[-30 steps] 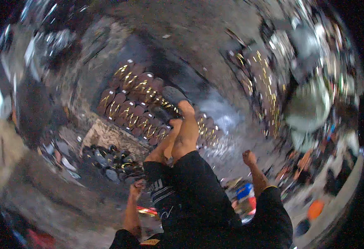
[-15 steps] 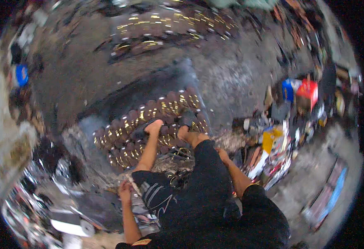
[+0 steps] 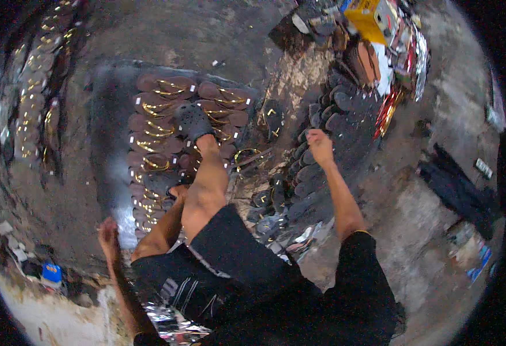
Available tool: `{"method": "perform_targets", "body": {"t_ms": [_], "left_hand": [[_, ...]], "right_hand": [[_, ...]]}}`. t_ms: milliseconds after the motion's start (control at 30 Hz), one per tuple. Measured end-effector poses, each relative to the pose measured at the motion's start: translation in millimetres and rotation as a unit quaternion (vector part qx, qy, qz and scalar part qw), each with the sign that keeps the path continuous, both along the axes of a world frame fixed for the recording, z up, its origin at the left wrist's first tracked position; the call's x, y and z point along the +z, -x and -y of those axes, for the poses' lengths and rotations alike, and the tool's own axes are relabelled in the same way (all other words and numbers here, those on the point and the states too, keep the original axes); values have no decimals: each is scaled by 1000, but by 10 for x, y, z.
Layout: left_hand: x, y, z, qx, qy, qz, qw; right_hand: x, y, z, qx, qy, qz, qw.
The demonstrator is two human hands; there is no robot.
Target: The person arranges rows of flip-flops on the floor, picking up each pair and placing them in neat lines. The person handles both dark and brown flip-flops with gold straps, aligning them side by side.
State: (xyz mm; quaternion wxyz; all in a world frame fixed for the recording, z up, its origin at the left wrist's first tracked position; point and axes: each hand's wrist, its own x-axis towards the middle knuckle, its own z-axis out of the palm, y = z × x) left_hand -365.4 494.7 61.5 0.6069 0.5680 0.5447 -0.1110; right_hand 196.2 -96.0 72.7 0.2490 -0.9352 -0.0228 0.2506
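My right hand point(image 3: 320, 143) reaches forward over a pile of dark shoe soles point(image 3: 340, 99), its fingers loosely apart and no object visible in them. Off to the left hangs my left hand point(image 3: 108, 232), beside the dark mat point(image 3: 106, 138); it is slightly blurred, its fingers look loosely apart, and I make out nothing in it. Rows of brown sandals point(image 3: 155, 128) with gold straps and small white tags cover the mat. My foot in a dark clog point(image 3: 192, 121) is among those rows. A few dark sandals point(image 3: 274, 118) with gold pieces lie between the mat and the pile.
At the upper right a yellow box point(image 3: 373, 20) stands among stacked brown sheets point(image 3: 361, 62) and shiny scraps. More gold-strapped sandals point(image 3: 31, 104) lie along the far left. Dark cloth point(image 3: 458, 187) lies on the right floor. A blue packet point(image 3: 51, 273) sits at lower left.
The view has swung right, so the sandal rows now appear turned and further left. My right hand has moved from beside my leg to above the soles. My left arm reaches further out.
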Motion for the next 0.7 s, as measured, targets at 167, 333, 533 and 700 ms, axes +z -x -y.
{"method": "perform_targets", "body": {"t_ms": [167,333,533,700], "left_hand": [[-774,-1543,-1289,-253,-155,7,955],[-1158,-3634,-1499,-329,-233,162,900],[-1189,-4587,-383,-297,-108,352,881],[-1432,-4551,345,-204,289,417,837]], "right_hand": [[-1294,593,-135,34,193,62,979],[-1831,367,-960,-14,312,180,933],[-1491,-226,-1457,-74,-186,117,973],[-495,-467,-3151,129,-627,-121,759]]}}
